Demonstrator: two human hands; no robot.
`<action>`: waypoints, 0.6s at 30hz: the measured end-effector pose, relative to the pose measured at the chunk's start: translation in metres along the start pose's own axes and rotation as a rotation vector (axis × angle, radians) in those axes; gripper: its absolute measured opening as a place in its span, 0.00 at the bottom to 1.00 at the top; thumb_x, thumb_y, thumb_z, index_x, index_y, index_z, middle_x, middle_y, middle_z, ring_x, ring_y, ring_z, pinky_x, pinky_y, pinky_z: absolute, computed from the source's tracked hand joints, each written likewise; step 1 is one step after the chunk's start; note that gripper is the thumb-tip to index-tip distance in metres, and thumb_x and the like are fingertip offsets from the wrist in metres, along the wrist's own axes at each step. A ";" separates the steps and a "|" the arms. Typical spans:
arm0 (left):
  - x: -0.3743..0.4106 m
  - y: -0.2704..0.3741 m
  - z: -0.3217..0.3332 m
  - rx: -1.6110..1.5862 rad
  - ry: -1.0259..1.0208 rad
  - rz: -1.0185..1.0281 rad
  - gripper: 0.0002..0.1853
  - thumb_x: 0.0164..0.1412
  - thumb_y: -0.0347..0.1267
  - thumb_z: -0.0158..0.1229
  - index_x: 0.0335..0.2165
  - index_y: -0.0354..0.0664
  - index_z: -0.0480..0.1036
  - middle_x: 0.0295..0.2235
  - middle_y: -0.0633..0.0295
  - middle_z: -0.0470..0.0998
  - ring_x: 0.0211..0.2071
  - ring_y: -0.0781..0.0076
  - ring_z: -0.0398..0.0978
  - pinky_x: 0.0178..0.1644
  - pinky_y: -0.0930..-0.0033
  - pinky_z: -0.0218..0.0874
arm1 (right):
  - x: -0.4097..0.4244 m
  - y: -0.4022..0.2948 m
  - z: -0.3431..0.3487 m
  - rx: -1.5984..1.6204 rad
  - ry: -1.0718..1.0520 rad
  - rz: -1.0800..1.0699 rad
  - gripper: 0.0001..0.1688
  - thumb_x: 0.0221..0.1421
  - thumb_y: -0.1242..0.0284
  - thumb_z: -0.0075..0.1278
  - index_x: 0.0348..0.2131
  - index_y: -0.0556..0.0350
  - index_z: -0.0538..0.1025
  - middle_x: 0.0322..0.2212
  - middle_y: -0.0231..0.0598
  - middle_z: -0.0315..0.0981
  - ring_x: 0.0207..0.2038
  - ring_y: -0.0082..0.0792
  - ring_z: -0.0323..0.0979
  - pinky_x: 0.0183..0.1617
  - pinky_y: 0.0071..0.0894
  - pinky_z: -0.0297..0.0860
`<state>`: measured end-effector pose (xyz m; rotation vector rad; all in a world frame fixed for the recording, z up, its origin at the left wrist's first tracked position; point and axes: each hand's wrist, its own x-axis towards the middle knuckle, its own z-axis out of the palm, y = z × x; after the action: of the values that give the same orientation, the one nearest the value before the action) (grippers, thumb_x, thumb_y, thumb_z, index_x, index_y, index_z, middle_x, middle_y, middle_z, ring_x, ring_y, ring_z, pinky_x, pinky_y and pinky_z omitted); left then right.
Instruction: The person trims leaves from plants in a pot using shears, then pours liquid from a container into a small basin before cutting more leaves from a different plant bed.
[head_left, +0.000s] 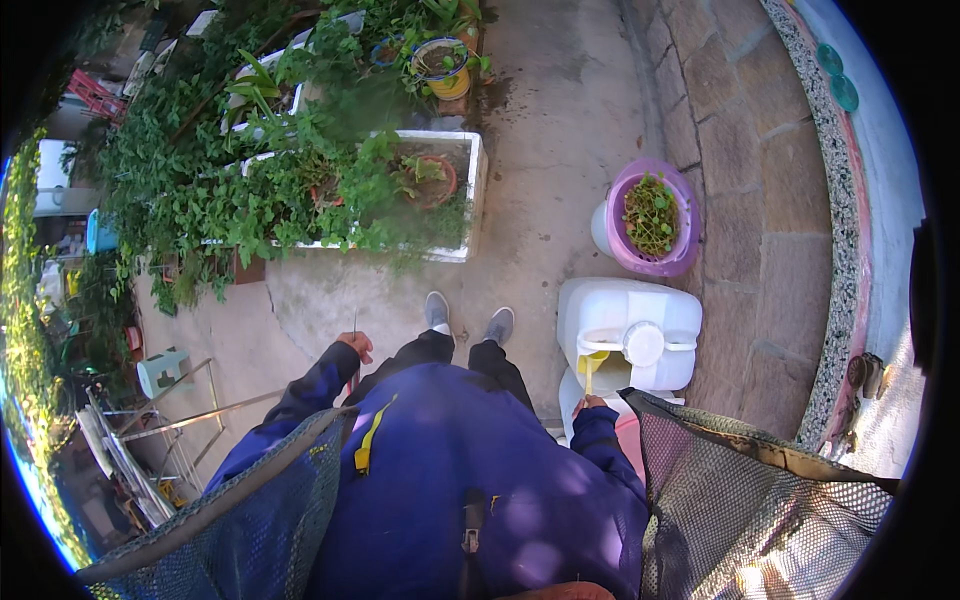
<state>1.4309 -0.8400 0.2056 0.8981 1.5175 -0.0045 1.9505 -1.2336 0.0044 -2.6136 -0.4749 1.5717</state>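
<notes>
At the right, my right hand (589, 403) grips the handle of a yellow plastic ladle (592, 363). The ladle's bowl sits at the cut opening of a white plastic jerry can (600, 311), whose round white cap (643, 343) is on. My left hand (359, 345), out to the left of my body, is closed around a slim tool (355, 321). A thin dark tip shows beyond the fingers and a red part below them; its exact kind cannot be made out. Beyond the jerry can, a purple plastic basket (694, 217) holds green-leaved plants (651, 216).
Ahead stands a white foam planter box (478, 199) with leafy plants and a terracotta pot. A yellow pot (450, 86) is behind it. A stone-faced ledge (795, 187) runs along the right. Left are a pale green stool (161, 373) and a metal frame (187, 411).
</notes>
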 end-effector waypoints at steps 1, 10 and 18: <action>-0.005 0.000 0.002 -0.007 0.001 0.005 0.08 0.49 0.28 0.46 0.21 0.40 0.72 0.12 0.60 0.71 0.15 0.72 0.72 0.21 0.73 0.61 | -0.002 0.000 0.001 -0.025 -0.006 -0.001 0.07 0.50 0.69 0.45 0.30 0.52 0.69 0.21 0.39 0.67 0.23 0.36 0.68 0.23 0.31 0.66; -0.017 -0.024 -0.005 -0.003 -0.041 -0.068 0.09 0.52 0.29 0.44 0.20 0.41 0.71 0.12 0.61 0.71 0.15 0.73 0.71 0.20 0.73 0.60 | 0.003 -0.014 -0.012 -0.306 -0.040 -0.009 0.10 0.48 0.66 0.45 0.29 0.51 0.72 0.24 0.41 0.71 0.27 0.40 0.71 0.28 0.36 0.67; -0.003 -0.060 -0.022 0.056 -0.048 -0.174 0.07 0.50 0.24 0.44 0.21 0.36 0.69 0.12 0.60 0.69 0.14 0.70 0.70 0.30 0.63 0.69 | 0.032 -0.025 -0.019 -0.649 -0.128 -0.104 0.12 0.46 0.64 0.45 0.28 0.51 0.75 0.26 0.42 0.74 0.30 0.43 0.73 0.33 0.41 0.68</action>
<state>1.3806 -0.8722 0.1818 0.8024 1.5527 -0.1942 1.9748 -1.1987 -0.0088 -2.8410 -1.3027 1.7880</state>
